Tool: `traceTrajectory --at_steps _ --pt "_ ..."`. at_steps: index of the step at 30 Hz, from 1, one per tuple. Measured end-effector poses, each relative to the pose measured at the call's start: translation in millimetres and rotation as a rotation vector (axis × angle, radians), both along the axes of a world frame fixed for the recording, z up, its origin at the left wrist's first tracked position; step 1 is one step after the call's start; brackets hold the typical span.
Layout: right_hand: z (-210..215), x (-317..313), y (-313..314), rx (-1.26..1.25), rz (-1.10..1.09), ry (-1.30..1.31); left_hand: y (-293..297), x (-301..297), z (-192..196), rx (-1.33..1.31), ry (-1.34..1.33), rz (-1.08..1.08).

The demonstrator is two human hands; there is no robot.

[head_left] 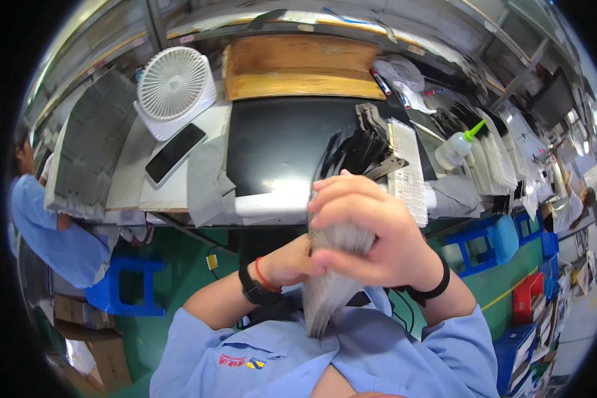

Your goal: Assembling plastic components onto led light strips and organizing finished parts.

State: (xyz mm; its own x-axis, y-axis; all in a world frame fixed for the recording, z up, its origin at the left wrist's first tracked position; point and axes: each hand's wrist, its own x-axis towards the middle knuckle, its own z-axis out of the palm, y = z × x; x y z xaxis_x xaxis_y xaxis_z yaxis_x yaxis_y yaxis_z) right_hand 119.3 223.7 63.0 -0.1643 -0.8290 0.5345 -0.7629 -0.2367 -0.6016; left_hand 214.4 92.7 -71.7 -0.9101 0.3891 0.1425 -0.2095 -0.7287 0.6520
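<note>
A bundle of thin grey flat pieces (328,298) stands on edge close to my chest, over the table's front edge. My left hand (288,261) is closed on its left side, the thumb pressed to the near face. My right hand (385,229) wraps the upper right part, thumb in front and fingers over the top. The exact kind of the pieces is hard to make out. Just beyond my hands, dark thin pieces (361,149) lean in a loose pile beside a white slotted rack (408,172).
Left of the black mat (278,139) are a white fan (174,83), a phone (175,154) and a row of grey sheets (93,142). A wooden block (305,66) lies behind. A green-tipped bottle (454,149) stands right. Another person (53,225) works at far left.
</note>
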Motion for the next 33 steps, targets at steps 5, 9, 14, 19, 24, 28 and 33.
traceTrajectory --at_steps 5,9,14,19,24,28,33 --pt "-4.8 -23.0 54.7 -0.333 -0.090 -0.085 -34.9 5.2 74.1 -0.440 0.077 0.172" --pt "-14.6 -23.1 76.1 -0.225 -0.182 -0.755 -49.0 -31.2 149.6 -1.045 0.845 0.495" --pt "-18.8 -28.1 92.3 -0.272 -0.209 -0.737 -29.8 -98.8 203.4 -1.657 0.921 0.304" --pt "-39.4 -49.3 91.5 -0.425 -0.408 -0.748 1.6 -162.4 213.7 -1.714 0.912 -0.001" --pt "-55.0 -58.2 88.8 -0.688 -0.746 -0.672 27.9 -220.8 222.3 -1.663 1.213 -0.233" --pt "-52.0 -66.5 89.6 -0.868 -0.757 -0.821 40.9 -241.4 244.1 -1.973 1.211 -0.315" --pt "-50.7 -65.3 96.9 -0.929 -0.724 -1.211 -22.3 -305.9 224.9 -1.643 0.750 -0.437"
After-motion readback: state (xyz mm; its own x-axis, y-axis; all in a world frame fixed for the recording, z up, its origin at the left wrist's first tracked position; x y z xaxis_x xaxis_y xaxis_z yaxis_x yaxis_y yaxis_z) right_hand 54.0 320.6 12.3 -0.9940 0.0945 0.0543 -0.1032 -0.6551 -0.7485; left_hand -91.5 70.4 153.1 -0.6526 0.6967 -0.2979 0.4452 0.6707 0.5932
